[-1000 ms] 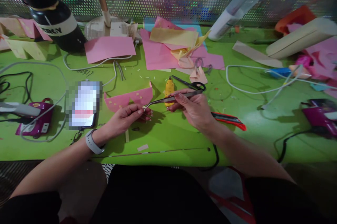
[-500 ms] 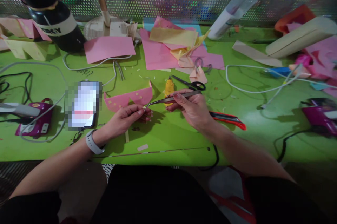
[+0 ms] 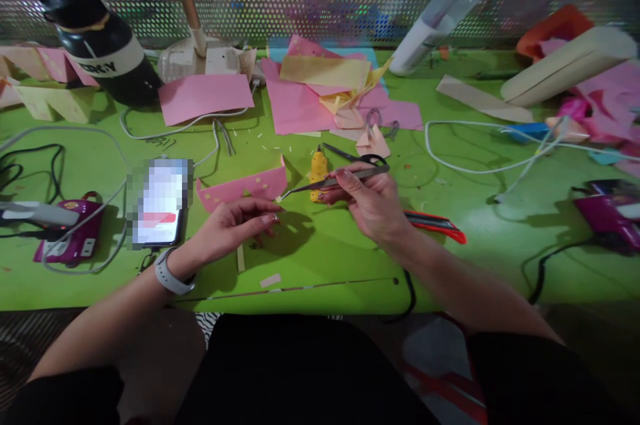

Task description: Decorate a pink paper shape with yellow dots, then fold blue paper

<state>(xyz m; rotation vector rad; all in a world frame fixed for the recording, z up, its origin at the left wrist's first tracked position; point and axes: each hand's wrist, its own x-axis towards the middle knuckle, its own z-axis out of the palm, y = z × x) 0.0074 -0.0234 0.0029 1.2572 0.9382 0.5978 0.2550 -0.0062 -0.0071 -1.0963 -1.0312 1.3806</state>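
Between the thumb and fingers of my right hand (image 3: 373, 202) is a pair of bent-tip tweezers (image 3: 335, 180), pointing left. A tiny pale yellow paper piece (image 3: 279, 199) sits at their tip. My left hand (image 3: 245, 222) hovers just below that tip, fingers apart, holding nothing I can see. Behind it stands a folded pink paper strip (image 3: 245, 186) dotted with small yellow squares; my left hand hides part of its lower edge. A yellow glue bottle (image 3: 318, 172) lies beyond the tweezers, partly covered by them. Black-handled scissors (image 3: 350, 153) rest beside the bottle.
A red and black utility knife (image 3: 435, 224) lies right of my right forearm. On the left are a phone (image 3: 161, 202), a dark bottle (image 3: 107, 45) and a purple power socket (image 3: 77, 232). Paper sheets (image 3: 295, 102) and white cables (image 3: 465, 168) spread across the back and right.
My left thumb and fingers have parted from the tweezers' tip and moved slightly left. The tweezers now carry the tiny yellow piece free of my left hand.
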